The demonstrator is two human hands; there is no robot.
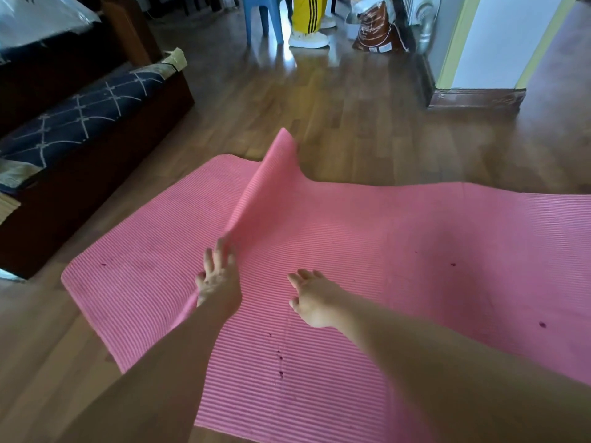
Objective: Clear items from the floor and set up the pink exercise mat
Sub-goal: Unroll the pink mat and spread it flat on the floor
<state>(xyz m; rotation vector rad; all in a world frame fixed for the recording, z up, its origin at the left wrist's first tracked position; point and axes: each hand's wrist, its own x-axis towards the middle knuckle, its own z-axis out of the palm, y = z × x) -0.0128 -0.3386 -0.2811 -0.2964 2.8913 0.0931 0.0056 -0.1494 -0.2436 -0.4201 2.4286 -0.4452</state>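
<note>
Wooden floor, pink exercise mat spread across it, one fold standing up, left hand outstretched, straight fingers against the fold, right hand splayed loose over the mat

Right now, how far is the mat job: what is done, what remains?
Done: the pink mat lies unrolled on the wooden floor. In hand: the left hand touches the base of a raised fold; the right hand is open over the mat. Left: press that fold flat.
</note>
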